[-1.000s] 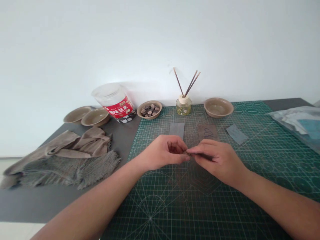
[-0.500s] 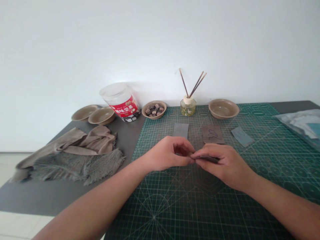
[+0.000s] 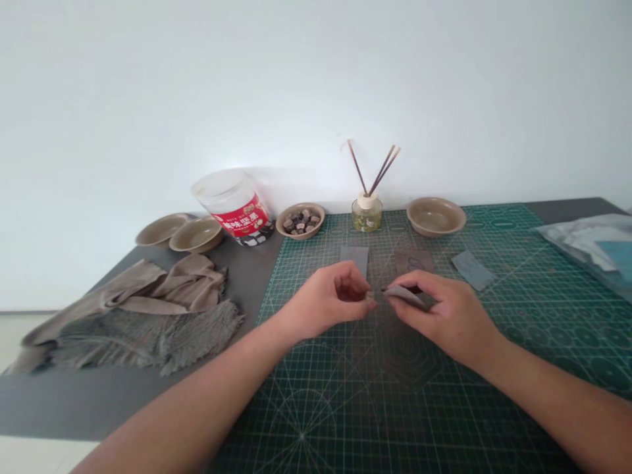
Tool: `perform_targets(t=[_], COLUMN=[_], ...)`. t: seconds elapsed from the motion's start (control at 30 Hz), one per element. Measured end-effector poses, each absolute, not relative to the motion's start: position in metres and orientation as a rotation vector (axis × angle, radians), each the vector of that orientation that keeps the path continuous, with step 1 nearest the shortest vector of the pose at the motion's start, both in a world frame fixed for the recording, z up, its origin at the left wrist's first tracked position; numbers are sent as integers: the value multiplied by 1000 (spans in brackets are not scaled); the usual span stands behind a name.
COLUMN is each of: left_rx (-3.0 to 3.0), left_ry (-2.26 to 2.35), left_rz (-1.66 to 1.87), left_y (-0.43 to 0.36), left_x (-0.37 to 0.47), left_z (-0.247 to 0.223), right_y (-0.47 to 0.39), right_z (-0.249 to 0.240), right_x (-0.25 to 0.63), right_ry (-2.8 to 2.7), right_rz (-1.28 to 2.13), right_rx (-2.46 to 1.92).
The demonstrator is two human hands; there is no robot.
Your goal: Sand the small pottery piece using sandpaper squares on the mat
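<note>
My left hand pinches a small brownish block between thumb and fingertips; the fingers hide most of it. Across a narrow gap, my right hand grips a bent piece of grey sandpaper between thumb and fingers. Both hands hover over the green cutting mat. Just beyond them lie a grey sheet, a brown sandpaper square with handwriting on it, partly covered by my right hand, and a blue-grey sheet.
A bowl of small dark and pinkish blocks, a reed diffuser and a bowl line the wall. Leftward are a clear plastic jar, two bowls and crumpled cloth. A plastic bag lies far right.
My hands have come apart: the small block and the sandpaper were touching and now have a gap between them. The sandpaper has tilted, showing more of its grey face. The view has shifted slightly.
</note>
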State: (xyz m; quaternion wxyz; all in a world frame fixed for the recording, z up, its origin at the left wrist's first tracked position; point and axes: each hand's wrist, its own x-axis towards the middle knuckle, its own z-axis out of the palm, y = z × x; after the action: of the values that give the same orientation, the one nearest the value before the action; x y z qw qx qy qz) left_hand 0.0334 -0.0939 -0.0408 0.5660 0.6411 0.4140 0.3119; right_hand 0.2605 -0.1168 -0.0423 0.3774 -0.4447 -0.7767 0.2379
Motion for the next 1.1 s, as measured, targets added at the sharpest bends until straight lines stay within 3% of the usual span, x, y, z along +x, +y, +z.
perform_targets(t=[0.53,1.1], left_rx=[1486,1777], left_ry=[1103,1196], left_rz=[972,1079], left_y=[-104,-110], left_x=[47,48], left_z=[-42,-38], right_y=[-119,-121], right_z=[-48,-49], right_x=[251,254], right_ry=[-2123,-2249], right_rz=[55,-163], right_rx=[-796,-725])
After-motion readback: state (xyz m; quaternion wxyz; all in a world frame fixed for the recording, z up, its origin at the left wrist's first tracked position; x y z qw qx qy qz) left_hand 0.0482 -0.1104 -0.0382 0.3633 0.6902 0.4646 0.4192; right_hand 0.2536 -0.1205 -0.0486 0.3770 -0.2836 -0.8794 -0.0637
